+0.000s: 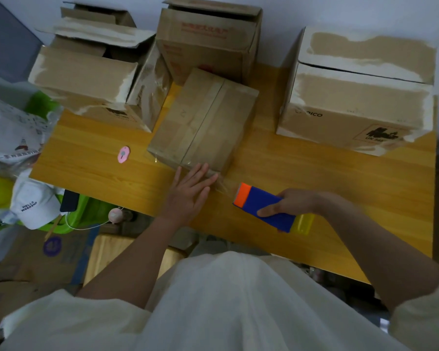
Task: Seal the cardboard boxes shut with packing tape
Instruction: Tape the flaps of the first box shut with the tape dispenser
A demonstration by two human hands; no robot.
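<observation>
On the left of the wooden table [91,158] a small pink cutter [123,154] is lying untouched, and behind it an open box [86,79] with raised flaps is waiting at the far left. The small box [205,117] in the middle, the one being sealed, is sitting near the front edge with a strip of clear tape running along its centre seam and down its near face. That near face is being pressed by the left hand [188,191], fingers straight and spread flat over the tape end. The pressure is best being kept firm and swept outward from the seam, so that bubbles are being pushed out and the tape edge is being bonded to the cardboard. To the right, the blue and orange tape dispenser [262,207] is being gripped by the right hand [294,201], fingers curled round its body, held just above the table and apart from the box. Whether the tape is already cut from it cannot be told. At the far right a larger box [360,97] with its flaps folded down is standing, apparently not yet taped.
</observation>
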